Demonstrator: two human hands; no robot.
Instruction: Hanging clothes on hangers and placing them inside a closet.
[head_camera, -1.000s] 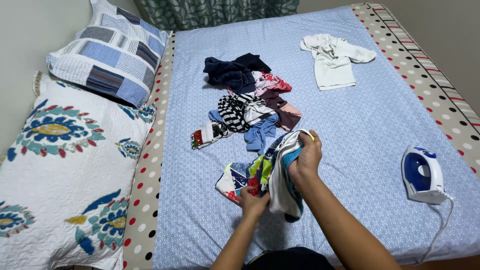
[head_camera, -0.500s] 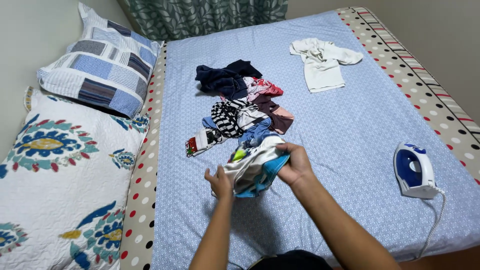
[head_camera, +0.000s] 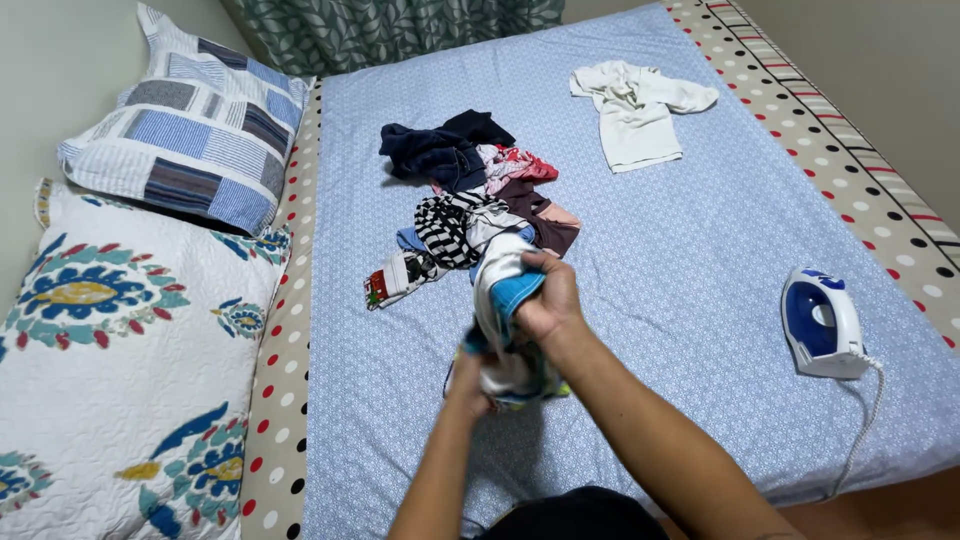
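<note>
Since a moment ago, both hands have bunched the white-and-blue garment (head_camera: 503, 290) tighter: right hand (head_camera: 548, 300) grips its top, left hand (head_camera: 470, 378) clutches below.

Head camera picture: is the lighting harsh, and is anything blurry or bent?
Head view: soft, even light, no glare; faint shadow under the hands on the blue sheet; the garment in both hands looks slightly smeared; the iron stays sharp; the bed edges splay outward.

A home bedroom: a bed (head_camera: 700, 250) with a blue patterned sheet fills the frame, pillows (head_camera: 190, 150) lie at the left, a green leaf-print curtain (head_camera: 400, 30) hangs at the top, and a steam iron (head_camera: 820, 322) rests at right.
</note>
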